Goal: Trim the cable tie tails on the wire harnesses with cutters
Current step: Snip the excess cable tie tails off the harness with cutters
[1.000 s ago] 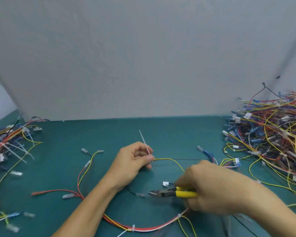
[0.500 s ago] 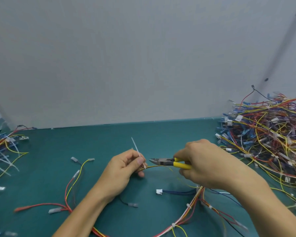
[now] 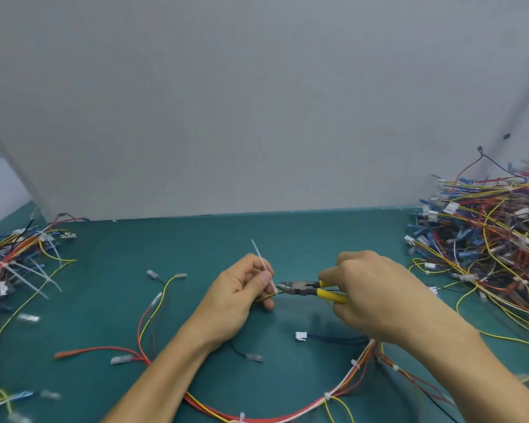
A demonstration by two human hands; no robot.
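My left hand pinches a yellow wire of the wire harness where a white cable tie tail sticks up and to the left past my fingers. My right hand grips the yellow-handled cutters, held level above the table. The cutter jaws point left and sit at the base of the tail, right beside my left thumb. The rest of the harness, red, yellow and white wires with several white ties, loops across the green table toward me.
A large heap of harnesses fills the right side. A smaller pile with long white tie tails lies at the left. A white connector on blue wires rests below my hands. A grey wall stands behind the green table.
My right hand lifted the cutters from near the table up to the tie held by my left hand; the jaws now sit at the tail's base.
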